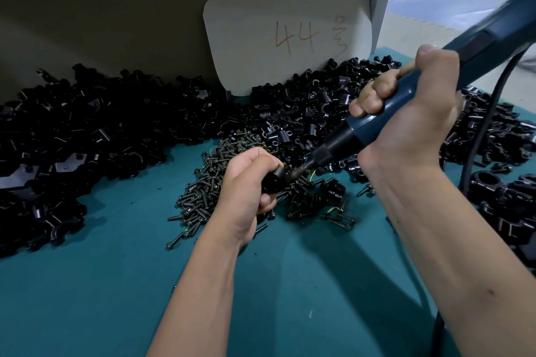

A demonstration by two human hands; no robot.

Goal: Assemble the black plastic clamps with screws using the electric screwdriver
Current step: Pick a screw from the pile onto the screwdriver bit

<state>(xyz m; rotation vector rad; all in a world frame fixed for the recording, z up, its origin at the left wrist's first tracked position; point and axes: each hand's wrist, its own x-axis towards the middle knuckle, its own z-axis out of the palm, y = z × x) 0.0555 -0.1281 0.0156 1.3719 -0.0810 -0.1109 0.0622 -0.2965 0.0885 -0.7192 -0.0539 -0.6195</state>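
now screwdriver (391, 113) tip touches held clamp (274, 180)

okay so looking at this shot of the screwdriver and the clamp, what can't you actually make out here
Head view only:
- Clamp: mostly hidden by the left hand gripping it.
- Screw at the bit: too small and dark.
- Electric screwdriver: rear cut off by the right edge; the right hand covers the middle.
- Background floor: blurred.

The left hand (249, 180) wraps the black clamp (274, 180), hiding most of it, so where the screwdriver bit (301, 171) meets it cannot be seen. The electric screwdriver (429, 95) and the clamp heap (87, 136) left of the clamp run off frame.
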